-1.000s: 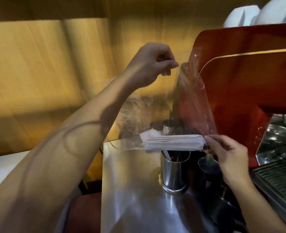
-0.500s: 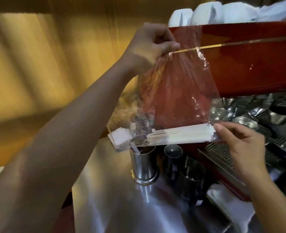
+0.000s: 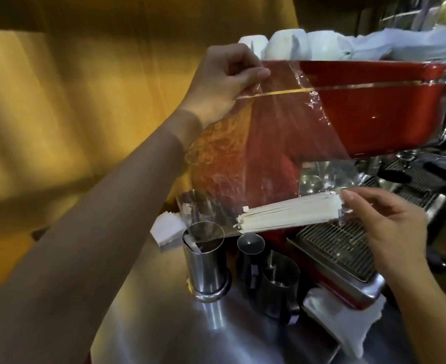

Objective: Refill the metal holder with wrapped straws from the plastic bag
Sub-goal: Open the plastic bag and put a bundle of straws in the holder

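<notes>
Fingers of the left hand [image 3: 223, 82] pinch the top edge of the clear plastic bag [image 3: 269, 153] and hold it high before the red coffee machine [image 3: 374, 114]. The right hand [image 3: 382, 227] grasps through the plastic one end of the bundle of wrapped straws [image 3: 290, 215], which lies almost level at the bag's bottom. The metal holder [image 3: 207, 264] stands on the steel counter [image 3: 164, 324] just below the bundle's other end, beside two small metal jugs [image 3: 277, 285].

Bare forearms, no sleeves, short fingernails
</notes>
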Tool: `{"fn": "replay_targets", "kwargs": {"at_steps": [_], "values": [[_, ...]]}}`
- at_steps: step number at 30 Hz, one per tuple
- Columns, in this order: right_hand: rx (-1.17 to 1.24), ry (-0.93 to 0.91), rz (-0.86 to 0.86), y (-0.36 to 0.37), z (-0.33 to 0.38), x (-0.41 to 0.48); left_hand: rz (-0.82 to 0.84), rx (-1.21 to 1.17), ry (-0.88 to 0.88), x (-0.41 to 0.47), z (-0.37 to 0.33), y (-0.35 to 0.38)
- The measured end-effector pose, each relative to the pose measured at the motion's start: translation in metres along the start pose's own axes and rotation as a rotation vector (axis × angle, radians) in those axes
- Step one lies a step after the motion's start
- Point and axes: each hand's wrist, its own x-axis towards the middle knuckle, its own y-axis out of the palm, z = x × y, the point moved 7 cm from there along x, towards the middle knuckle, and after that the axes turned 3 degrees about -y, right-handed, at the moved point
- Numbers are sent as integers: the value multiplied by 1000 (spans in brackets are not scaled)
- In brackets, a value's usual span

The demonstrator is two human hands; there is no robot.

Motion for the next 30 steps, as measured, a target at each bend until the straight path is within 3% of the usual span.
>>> {"fn": "replay_targets", "kwargs": {"at_steps": [9,18,30], "values": [[-119,-17,122,43,-2,4,-116,17,-139,-38,56,-51],[-135,-87,237,104,1,33,-311,-33,-418,-79,110,-111],[1,71,280,149,-39,43,-480,-104,-562,-120,158,-157]]}}
